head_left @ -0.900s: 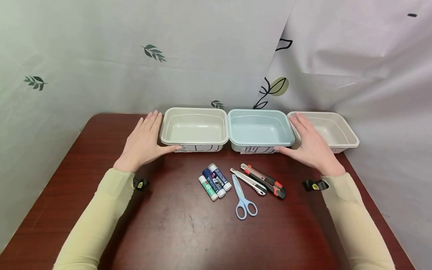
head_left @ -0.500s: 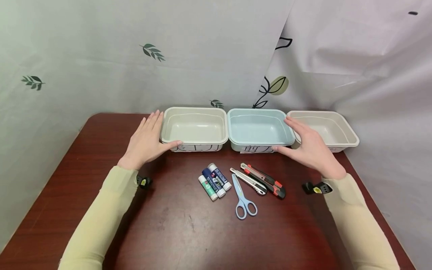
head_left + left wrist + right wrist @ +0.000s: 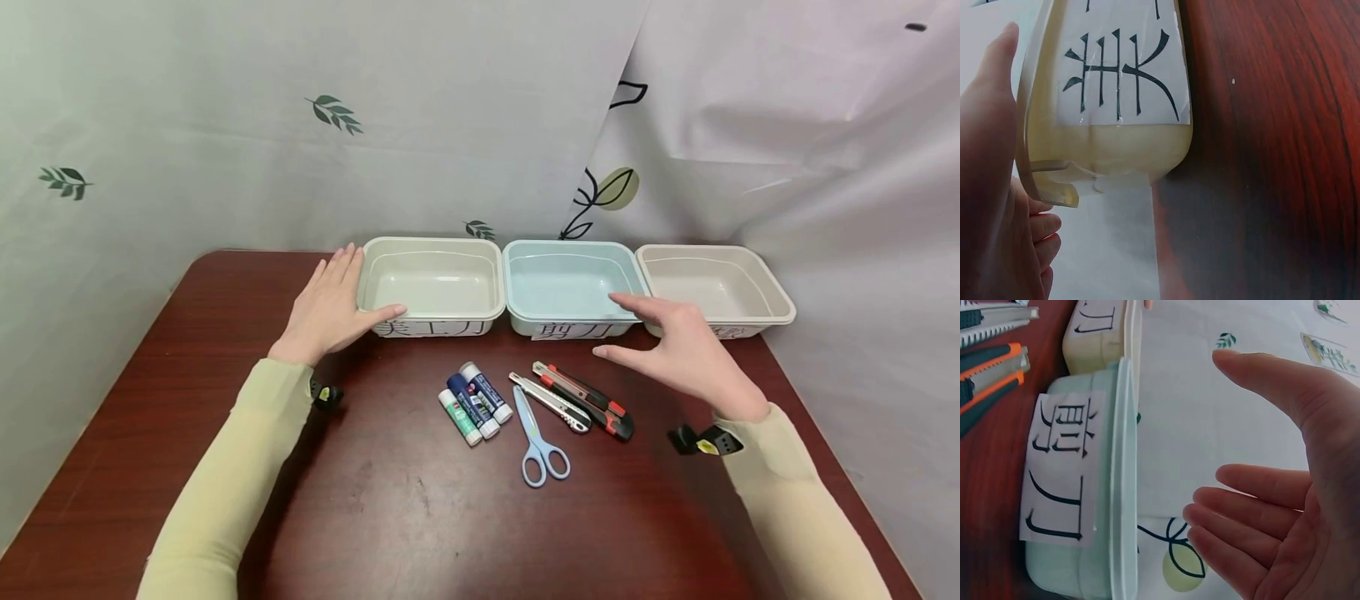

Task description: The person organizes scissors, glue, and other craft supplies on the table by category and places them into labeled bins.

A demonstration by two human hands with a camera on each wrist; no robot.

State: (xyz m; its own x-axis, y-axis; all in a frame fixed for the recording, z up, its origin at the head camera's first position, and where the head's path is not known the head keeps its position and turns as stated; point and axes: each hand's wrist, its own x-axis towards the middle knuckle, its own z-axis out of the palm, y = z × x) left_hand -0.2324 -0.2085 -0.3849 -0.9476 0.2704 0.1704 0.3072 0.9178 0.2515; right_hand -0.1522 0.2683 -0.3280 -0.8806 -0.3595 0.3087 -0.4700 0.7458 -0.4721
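My left hand (image 3: 326, 304) lies against the left end of the cream bin (image 3: 431, 287), fingers straight along its side and thumb reaching over the front rim. In the left wrist view that thumb overlaps the rim beside the label (image 3: 1122, 75). My right hand (image 3: 678, 346) hovers in front of the blue bin (image 3: 566, 283), holding nothing, with thumb and fingers spread apart. On the table before the bins lie a green glue stick (image 3: 460, 417), two blue glue sticks, light-blue scissors (image 3: 534, 437), a silver utility knife (image 3: 551, 402) and a red-and-black utility knife (image 3: 588, 402).
A beige bin (image 3: 712, 287) ends the row at the right, beside the blue one. Paper labels with characters are on the bins' fronts. A pale curtain (image 3: 420, 117) with leaf prints hangs right behind the dark red wooden table (image 3: 360, 508).
My right hand has come away from between the blue and beige bins, moving toward me and slightly left. The left hand stays at the cream bin's end, and the bins stay in their row.
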